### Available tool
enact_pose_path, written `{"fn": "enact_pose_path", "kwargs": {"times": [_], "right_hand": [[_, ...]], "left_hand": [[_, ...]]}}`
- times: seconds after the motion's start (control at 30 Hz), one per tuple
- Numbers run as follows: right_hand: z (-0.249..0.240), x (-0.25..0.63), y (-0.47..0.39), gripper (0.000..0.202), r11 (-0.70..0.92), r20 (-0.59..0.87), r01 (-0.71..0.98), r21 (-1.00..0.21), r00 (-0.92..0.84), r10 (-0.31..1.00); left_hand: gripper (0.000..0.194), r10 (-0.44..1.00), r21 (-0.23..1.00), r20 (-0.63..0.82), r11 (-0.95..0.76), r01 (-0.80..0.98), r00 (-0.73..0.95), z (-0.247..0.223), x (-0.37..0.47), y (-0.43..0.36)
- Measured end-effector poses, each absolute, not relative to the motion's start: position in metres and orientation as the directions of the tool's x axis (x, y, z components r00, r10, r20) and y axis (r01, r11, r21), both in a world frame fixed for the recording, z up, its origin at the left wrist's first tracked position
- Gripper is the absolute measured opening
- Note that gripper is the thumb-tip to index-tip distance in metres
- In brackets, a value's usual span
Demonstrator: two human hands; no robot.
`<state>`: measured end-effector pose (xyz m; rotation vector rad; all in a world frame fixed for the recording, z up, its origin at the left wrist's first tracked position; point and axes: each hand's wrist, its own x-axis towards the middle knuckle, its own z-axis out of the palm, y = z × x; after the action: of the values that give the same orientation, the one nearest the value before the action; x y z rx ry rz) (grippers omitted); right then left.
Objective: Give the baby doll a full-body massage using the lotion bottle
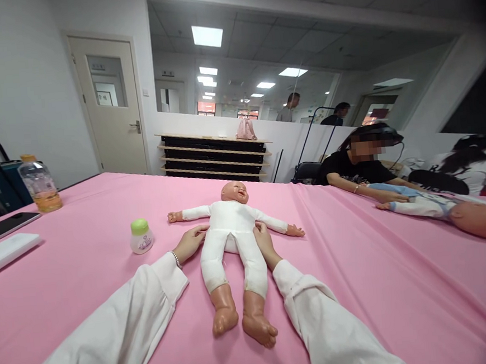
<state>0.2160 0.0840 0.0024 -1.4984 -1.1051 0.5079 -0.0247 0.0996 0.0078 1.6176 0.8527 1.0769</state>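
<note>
A baby doll [229, 219] with a white cloth body lies on its back, its head away from me and its arms spread. Its legs point toward me, ending in bare plastic feet. My left hand [192, 243] holds the doll's side at the waist, fingertips partly tucked behind the body. On the opposite side my right hand [265, 241] grips the waist, its fingers closed against the cloth and partly hidden. Left of my left hand stands a small white bottle [141, 237] with a green cap.
Pink cloth covers the table [161, 323]. A drink bottle [40, 184], a dark phone-like slab [6, 228] and a white box [8, 253] lie at the left. At the right, a co-worker [357, 162] handles another doll [434, 203].
</note>
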Motion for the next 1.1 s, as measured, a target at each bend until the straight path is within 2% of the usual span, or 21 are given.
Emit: {"fn": "enact_pose_path", "kwargs": {"times": [0.6, 0.77, 0.93, 1.0, 1.1], "right_hand": [[-0.002, 0.219, 0.088, 0.024, 0.099, 0.243, 0.309, -0.946, 0.473, 0.847], [-0.007, 0.219, 0.098, 0.024, 0.176, 0.207, 0.109, -0.978, 0.494, 0.844], [-0.005, 0.217, 0.1, 0.022, 0.177, 0.162, 0.01, -0.984, 0.46, 0.873], [-0.001, 0.215, 0.096, 0.019, 0.154, 0.097, -0.103, -0.983, 0.421, 0.902], [0.008, 0.211, 0.087, 0.018, 0.083, -0.024, -0.357, -0.93, 0.283, 0.959]], "left_hand": [[0.037, 0.919, 0.983, 0.181, -0.176, -0.044, 0.349, 0.009, -0.024, 0.097], [0.037, 0.918, 0.979, 0.2, -0.203, -0.025, 0.342, 0.011, -0.024, 0.096], [0.041, 0.909, 0.982, 0.189, -0.18, -0.059, 0.371, 0.015, -0.025, 0.095], [0.045, 0.898, 0.981, 0.193, -0.165, -0.103, 0.395, 0.015, -0.025, 0.095], [0.049, 0.893, 0.976, 0.216, -0.191, -0.102, 0.395, 0.013, -0.025, 0.097]]}}
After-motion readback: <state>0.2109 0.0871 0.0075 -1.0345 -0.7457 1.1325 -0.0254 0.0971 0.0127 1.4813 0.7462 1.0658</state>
